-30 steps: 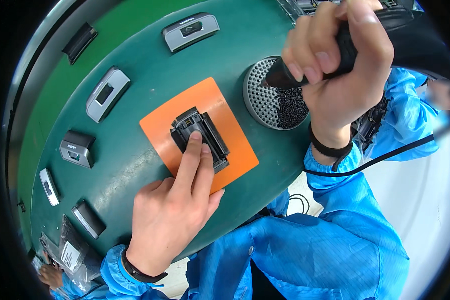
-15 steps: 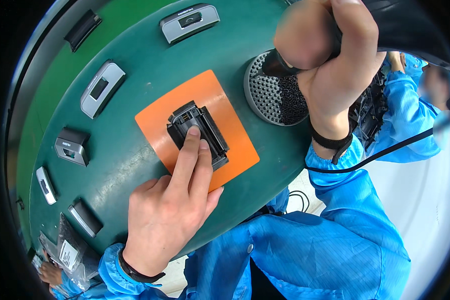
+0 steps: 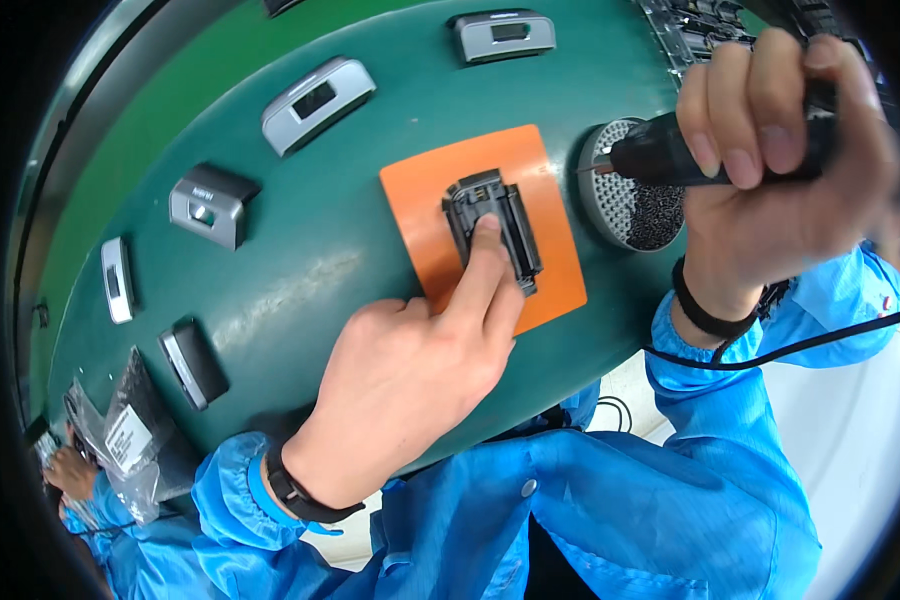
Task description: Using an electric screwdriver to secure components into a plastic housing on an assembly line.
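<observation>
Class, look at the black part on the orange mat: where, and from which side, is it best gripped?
Probably pinch the black part across its two long sides, coming from above. It lies on the orange mat, clearly longer than wide, so thumb and fingers should span it most easily that way. The left hand touches its top.

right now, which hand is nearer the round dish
Right. The right hand is just right of the dish, holding a black tool over it. The left hand is farther off, down and left, fingers on the black part.

Left hand (image 3: 410, 365) on black part (image 3: 519, 235)
</observation>
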Demonstrator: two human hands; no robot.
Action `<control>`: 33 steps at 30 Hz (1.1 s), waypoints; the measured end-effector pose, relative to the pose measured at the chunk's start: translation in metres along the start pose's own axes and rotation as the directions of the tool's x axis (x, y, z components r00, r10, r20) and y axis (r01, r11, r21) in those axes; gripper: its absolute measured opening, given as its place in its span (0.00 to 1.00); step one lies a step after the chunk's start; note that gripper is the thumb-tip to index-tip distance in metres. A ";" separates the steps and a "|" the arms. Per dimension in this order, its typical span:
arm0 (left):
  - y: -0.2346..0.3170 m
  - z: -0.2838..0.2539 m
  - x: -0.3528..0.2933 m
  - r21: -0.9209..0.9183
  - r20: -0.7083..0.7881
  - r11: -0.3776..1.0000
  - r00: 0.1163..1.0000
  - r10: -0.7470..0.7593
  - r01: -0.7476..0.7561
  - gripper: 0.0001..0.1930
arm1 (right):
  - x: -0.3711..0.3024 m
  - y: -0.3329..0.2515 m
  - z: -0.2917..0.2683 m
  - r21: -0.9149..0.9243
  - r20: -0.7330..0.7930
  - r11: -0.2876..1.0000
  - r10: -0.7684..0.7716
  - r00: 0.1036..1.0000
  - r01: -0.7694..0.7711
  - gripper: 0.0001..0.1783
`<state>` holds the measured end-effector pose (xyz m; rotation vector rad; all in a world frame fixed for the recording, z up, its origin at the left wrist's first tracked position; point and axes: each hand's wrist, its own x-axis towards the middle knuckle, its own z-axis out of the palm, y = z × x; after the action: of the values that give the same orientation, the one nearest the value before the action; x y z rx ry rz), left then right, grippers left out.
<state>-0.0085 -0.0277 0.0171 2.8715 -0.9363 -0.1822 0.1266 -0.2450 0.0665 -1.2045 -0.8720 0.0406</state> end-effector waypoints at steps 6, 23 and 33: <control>-0.003 0.009 -0.006 0.011 -0.079 1.000 0.997 -0.022 0.023 0.28 | 0.009 0.046 0.055 -0.021 0.106 0.999 -0.043 0.993 0.046 0.20; -0.012 0.016 0.001 -0.215 -0.260 0.976 0.965 -0.046 -0.011 0.20 | 0.011 -0.016 0.023 0.072 0.236 0.992 0.080 0.968 -0.100 0.22; -0.018 0.014 0.006 -0.184 -0.292 0.983 0.956 -0.041 -0.014 0.17 | -0.006 -0.002 0.024 0.116 0.230 0.989 0.064 0.971 -0.092 0.21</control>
<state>0.0047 -0.0179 0.0001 2.6377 -0.7968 0.1483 0.1072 -0.2299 0.0672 -1.1290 -1.0046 0.2980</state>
